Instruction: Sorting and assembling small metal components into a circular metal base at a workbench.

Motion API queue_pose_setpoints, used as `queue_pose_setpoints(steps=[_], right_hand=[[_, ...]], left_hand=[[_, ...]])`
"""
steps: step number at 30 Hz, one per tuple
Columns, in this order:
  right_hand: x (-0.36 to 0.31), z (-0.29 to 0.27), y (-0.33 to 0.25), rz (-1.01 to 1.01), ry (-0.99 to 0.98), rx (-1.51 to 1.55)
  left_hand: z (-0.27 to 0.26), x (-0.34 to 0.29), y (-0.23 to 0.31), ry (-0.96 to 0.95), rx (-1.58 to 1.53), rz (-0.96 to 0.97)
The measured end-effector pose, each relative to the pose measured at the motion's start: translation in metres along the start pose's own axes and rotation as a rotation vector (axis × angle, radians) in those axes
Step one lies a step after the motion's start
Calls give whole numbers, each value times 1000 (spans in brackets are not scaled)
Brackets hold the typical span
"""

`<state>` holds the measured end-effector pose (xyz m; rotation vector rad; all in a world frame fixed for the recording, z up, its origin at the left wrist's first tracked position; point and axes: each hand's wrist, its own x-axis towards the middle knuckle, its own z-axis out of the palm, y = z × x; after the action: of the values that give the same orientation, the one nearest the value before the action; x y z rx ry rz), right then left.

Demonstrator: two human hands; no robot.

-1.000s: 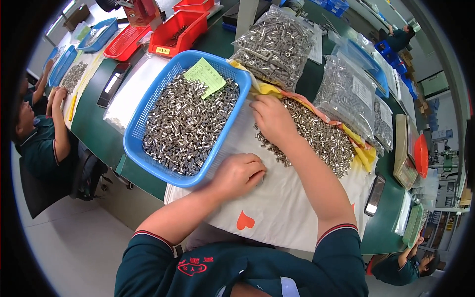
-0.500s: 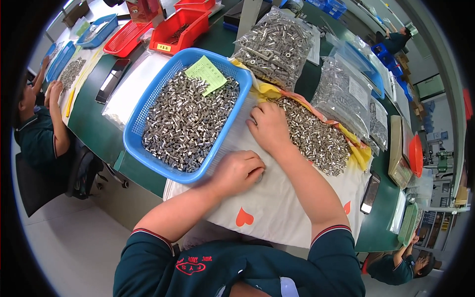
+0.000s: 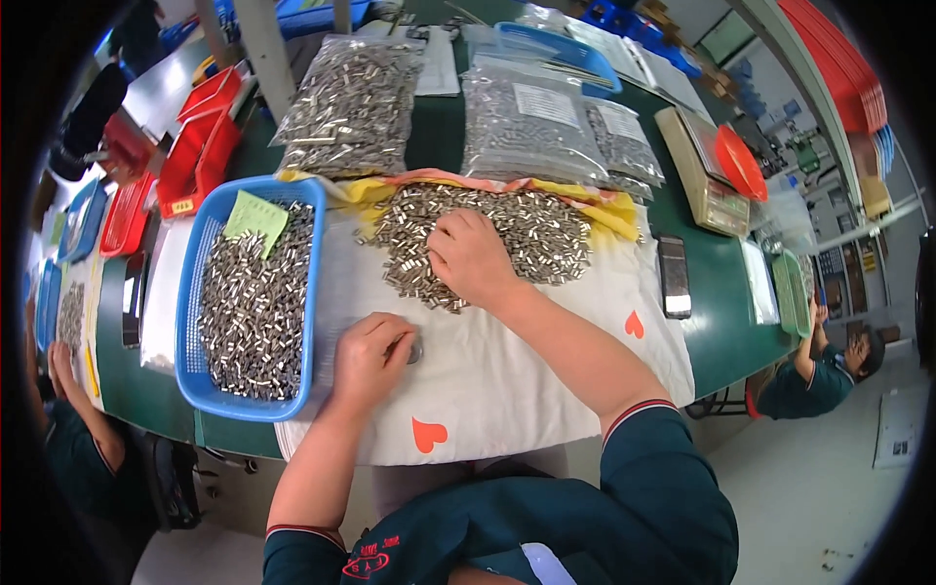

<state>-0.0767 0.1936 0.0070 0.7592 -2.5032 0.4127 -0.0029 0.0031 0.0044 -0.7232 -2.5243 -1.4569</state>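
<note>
A heap of small shiny metal cylinders (image 3: 541,239) is spread on a white cloth (image 3: 507,390). On the heap's near left part rests my right hand (image 3: 472,258), its fingers bent down and drawn together; whatever lies under the fingertips is hidden. My left hand (image 3: 370,359) lies on the cloth in front of the heap with curled fingers. By its fingertips a small round grey piece (image 3: 416,349) shows in part. Left of that hand stands a blue perforated basket (image 3: 185,331) full of similar metal cylinders (image 3: 255,327), with a green paper slip (image 3: 255,222) on top.
Clear bags of metal parts (image 3: 351,107) (image 3: 531,127) stand behind a rolled yellow cloth edge (image 3: 609,207). A phone (image 3: 673,278) and a scale (image 3: 697,175) are at the right. Red bins (image 3: 195,161) stand far left. Other people (image 3: 814,375) sit at both sides.
The view has turned, so the basket now appears further left. My right hand has moved from the heap's left edge onto the metal cylinders. My left hand stays curled on the cloth.
</note>
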Motion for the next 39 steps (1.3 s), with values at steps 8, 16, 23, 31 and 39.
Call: queue_pose_setpoints(steps=[8,16,23,31,39], right_hand=[[-65,-54,75,514,305,-84],[-101,-55,124,721,153,-276],[-94,-37,113,811,68,-246],[-79,-31,88,673,88,-177],[-65,-44,97,924,-209,-325]], left_hand=[[1,-4,-1,22,36,4],[0,-4,-1,-4,31,-16],[9,5,-1,0,23,25],[-3,-4,-9,23,-13,-4],[-6,-17,-10,-19,-2,-4]])
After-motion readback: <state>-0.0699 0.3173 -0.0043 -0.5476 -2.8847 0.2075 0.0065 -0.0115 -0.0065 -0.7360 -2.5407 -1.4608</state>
